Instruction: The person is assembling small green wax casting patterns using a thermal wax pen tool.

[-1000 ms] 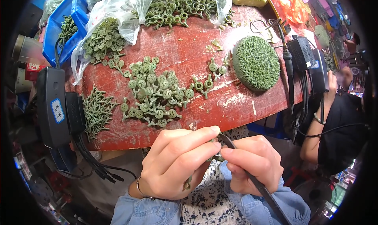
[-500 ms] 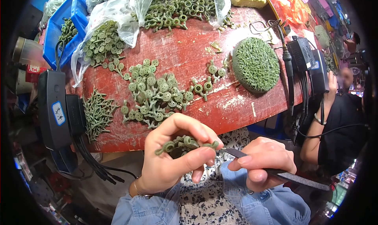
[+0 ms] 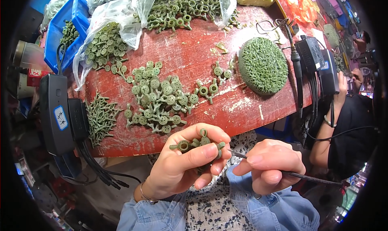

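Observation:
My left hand (image 3: 180, 166) is closed round a few small green branched pieces (image 3: 203, 141) with ring-shaped ends, holding them over my lap in front of the table edge. In my right hand (image 3: 277, 166) is a slim, dark, flat file-like tool (image 3: 313, 176). Its narrow tip meets the pieces near my left fingertips; whether it touches them I cannot tell. Beyond my hands lies a heap of green pieces with perforated round heads (image 3: 161, 91). A small group of ring-ended pieces (image 3: 208, 90) sits to its right.
Thin green sticks (image 3: 101, 120) lie at left, beside a black device box (image 3: 56, 109) with cables. A round textured green block (image 3: 264, 65) stands at right, near a corded pen-like tool (image 3: 297, 65). Farther back are a blue bin (image 3: 56, 41) and plastic bags (image 3: 121, 25). A co-worker's arm (image 3: 325, 134) shows at right.
My left hand has shifted slightly right and turned the green pieces, so a ring now stands upward. The tool in my right hand has rolled from its broad face to a thin edge.

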A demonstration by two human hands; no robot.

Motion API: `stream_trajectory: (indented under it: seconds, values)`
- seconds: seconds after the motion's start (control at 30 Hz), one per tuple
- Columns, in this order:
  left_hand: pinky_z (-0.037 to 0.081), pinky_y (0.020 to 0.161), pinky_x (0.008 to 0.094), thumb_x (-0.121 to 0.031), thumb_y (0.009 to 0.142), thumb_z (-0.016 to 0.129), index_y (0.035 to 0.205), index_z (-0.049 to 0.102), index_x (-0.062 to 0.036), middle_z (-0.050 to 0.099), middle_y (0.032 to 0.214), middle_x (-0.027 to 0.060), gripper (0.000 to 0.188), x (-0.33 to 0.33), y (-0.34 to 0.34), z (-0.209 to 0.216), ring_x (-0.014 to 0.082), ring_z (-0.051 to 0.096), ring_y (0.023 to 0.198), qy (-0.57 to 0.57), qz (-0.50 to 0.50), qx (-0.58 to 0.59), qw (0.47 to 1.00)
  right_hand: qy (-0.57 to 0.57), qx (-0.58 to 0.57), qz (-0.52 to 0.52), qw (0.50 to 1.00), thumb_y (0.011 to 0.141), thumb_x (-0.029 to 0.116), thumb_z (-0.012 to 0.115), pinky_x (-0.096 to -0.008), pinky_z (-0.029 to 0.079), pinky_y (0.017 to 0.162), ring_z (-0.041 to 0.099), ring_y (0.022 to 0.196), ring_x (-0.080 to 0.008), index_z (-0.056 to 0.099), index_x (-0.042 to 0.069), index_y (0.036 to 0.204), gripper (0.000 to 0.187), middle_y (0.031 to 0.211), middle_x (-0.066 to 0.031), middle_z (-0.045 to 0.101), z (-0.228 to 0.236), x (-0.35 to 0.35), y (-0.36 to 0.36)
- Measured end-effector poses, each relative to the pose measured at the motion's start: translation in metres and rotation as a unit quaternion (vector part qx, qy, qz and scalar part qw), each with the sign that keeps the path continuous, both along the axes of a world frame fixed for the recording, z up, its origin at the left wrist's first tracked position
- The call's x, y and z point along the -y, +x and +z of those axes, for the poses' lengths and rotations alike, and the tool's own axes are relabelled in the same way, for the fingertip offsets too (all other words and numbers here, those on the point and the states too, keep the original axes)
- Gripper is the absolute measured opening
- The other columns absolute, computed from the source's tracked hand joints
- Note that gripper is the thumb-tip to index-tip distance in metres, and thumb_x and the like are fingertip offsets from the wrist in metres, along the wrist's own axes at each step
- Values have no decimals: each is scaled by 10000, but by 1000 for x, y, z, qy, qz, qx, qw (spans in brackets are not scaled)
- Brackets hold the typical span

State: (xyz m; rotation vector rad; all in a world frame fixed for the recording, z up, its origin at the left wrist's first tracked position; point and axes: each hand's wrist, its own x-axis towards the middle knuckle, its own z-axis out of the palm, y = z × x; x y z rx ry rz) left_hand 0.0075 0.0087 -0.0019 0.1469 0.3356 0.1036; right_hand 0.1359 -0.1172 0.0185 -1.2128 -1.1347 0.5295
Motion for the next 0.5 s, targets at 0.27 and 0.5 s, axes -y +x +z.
stream_trajectory:
  seconds: [0.27,0.5]
  values:
    - [367,389,202,-114,892,523,1108,500,27,585,882,128,259,5,1,2,119,535,631,-28,-10,37,999,-31,64,57,996,773,-20,605,-306,485,496,631,609,-244,535,-50,1105,340,825,-149,651,10,-4,4]
    - [332,391,189,-138,899,516,1115,506,0,598,898,122,257,9,2,-6,111,494,550,-38,-4,64,997,-14,130,-41,991,745,-21,622,-284,460,467,613,571,-211,541,-23,1115,379,732,-92,644,1,-7,-10]
